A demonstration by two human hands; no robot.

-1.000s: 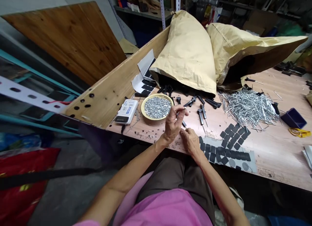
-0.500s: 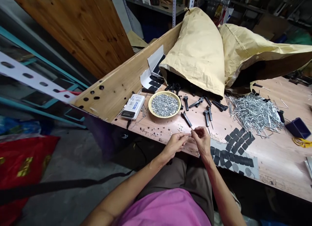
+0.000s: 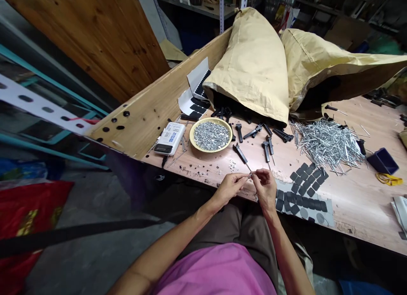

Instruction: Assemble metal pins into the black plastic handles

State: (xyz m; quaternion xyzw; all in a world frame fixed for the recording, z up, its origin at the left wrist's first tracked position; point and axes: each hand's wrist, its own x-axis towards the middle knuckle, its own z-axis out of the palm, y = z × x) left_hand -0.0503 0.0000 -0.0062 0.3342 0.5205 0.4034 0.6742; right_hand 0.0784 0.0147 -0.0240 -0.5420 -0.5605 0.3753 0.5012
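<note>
At the table's front edge, my left hand and my right hand meet, fingertips pinched together. What they pinch is small and mostly hidden; a thin glint shows between them. Just beyond my fingers lies a black plastic part with a metal rod, its rod pointing at my hands; I cannot tell whether they touch it. To the left stands a yellow bowl of small metal nuts. Several loose nuts lie between bowl and hands. More black parts with rods lie behind my right hand.
A heap of metal rods and a dark blue bin are on the right. Black pads lie beside my right hand. Two large yellow sacks stand behind. A white digital scale sits left, near the wooden side board.
The view has shifted slightly, so the table's things appear a little further left. My hands stay together at the edge, the right fingers slightly more closed in.
</note>
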